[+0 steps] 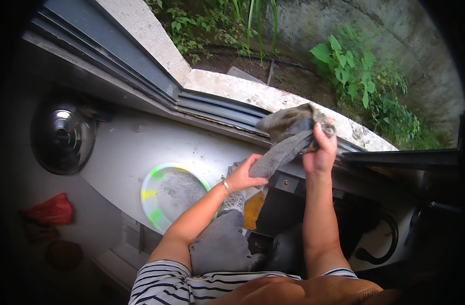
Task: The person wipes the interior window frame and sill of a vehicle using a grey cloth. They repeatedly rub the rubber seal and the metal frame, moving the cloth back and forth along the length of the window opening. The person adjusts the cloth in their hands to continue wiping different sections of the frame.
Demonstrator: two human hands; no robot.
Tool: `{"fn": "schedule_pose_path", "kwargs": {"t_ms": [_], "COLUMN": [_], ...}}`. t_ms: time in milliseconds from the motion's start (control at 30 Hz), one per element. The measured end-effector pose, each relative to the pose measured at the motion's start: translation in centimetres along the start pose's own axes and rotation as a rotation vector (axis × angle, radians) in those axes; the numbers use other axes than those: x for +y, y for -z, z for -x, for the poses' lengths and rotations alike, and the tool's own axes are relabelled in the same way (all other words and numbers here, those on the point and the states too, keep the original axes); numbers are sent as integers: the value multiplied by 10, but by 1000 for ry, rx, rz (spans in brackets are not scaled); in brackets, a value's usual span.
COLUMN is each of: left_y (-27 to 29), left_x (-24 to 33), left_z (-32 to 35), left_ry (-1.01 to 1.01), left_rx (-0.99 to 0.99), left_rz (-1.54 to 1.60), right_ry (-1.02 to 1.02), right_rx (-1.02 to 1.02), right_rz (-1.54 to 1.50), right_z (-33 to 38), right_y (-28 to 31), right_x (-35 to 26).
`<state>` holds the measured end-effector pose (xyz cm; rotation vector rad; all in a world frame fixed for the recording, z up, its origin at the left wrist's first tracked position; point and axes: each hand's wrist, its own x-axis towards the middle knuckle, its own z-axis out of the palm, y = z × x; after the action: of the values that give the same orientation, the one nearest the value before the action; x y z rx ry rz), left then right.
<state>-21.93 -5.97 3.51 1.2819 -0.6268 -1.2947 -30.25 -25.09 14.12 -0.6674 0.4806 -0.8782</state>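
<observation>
Both hands — left (246,174), right (320,152) — twisting grey cloth (288,140)

round plate (172,195) with green-yellow rim lies on grey ledge (141,147). shiny steel lid (63,136) at far left, red bag (50,210) below it. green plants (362,81) beyond the window sill (253,94).

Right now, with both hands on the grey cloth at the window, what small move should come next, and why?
Probably twist the hands opposite ways. The left hand and right hand grip the grey cloth at separate points, stretched between them by the window sill, so wringing looks likely.
</observation>
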Motion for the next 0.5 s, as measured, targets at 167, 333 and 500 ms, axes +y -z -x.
{"fn": "schedule_pose_path", "kwargs": {"t_ms": [167, 333, 500], "left_y": [15, 29, -7], "left_x": [30, 50, 46], "left_z": [11, 17, -16], "left_ry": [-240, -110, -456], "left_rx": [94, 54, -149], "left_rz": [-118, -214, -321], "right_ry": [61, 240, 301], "right_rx": [51, 65, 258], "right_rz": [275, 636, 400], "right_z": [-17, -17, -3], "right_y": [15, -5, 20], "right_x": [2, 18, -22]}}
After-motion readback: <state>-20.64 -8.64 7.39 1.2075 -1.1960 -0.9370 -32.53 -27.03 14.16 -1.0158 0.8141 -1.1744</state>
